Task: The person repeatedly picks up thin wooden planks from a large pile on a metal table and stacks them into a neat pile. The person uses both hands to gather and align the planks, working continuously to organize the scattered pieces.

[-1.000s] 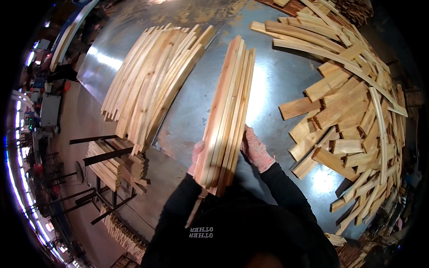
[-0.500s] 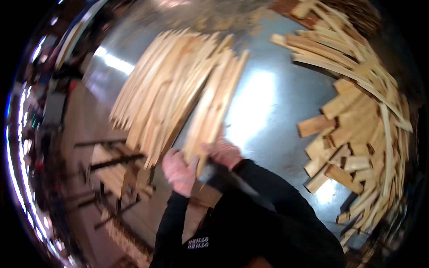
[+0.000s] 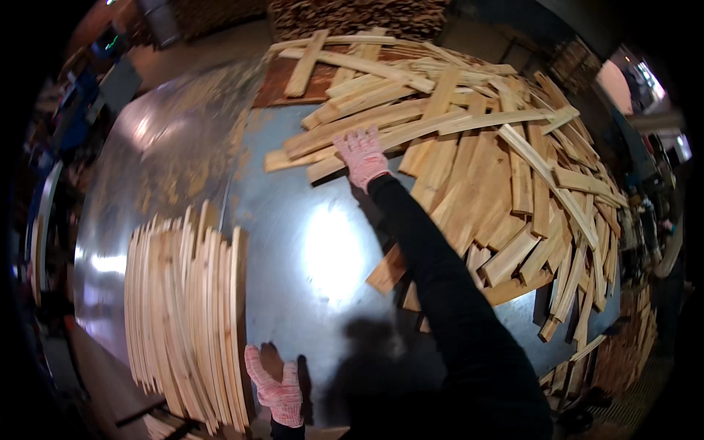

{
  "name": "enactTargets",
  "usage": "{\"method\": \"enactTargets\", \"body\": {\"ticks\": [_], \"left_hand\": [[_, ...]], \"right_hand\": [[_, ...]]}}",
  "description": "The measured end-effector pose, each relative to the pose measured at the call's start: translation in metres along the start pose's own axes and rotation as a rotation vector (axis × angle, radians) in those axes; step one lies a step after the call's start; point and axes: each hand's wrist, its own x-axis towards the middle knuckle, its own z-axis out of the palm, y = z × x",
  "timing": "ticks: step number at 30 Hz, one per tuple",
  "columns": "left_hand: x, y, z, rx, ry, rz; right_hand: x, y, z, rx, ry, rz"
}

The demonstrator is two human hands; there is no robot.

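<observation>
My left hand point(image 3: 277, 389), in a pink-and-white knitted glove, is open with thumb and fingers apart. It is beside the right edge of a row of wooden slats point(image 3: 187, 315) standing side by side on the metal table. My right hand point(image 3: 363, 158), gloved alike, stretches far forward. Its fingers are spread over the left ends of some long wooden boards point(image 3: 389, 117) at the edge of a loose heap. Whether the palm presses on the wood cannot be made out.
The heap of crossed boards point(image 3: 477, 198) covers the table's right and far side. Sawdust lies on the metal tabletop point(image 3: 183, 161) at far left. A big stack of wood point(image 3: 359, 18) stands behind the table. My shadow falls near the front edge.
Both hands have left the slats at the row's right side. My right hand has reached forward to the heap, and the left has opened. The view has turned to the right.
</observation>
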Motion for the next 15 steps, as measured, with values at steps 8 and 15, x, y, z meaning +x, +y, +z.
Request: {"method": "enactTargets", "body": {"ticks": [8, 15], "left_hand": [[0.169, 0.041, 0.156, -1.016, -0.618, -0.440], [0.026, 0.137, 0.227, -1.232, -0.979, -0.816]], "right_hand": [[-0.124, -0.008, -0.107, 0.531, 0.189, -0.325], [-0.222, 0.301, -0.213, -0.237, -0.494, 0.670]]}}
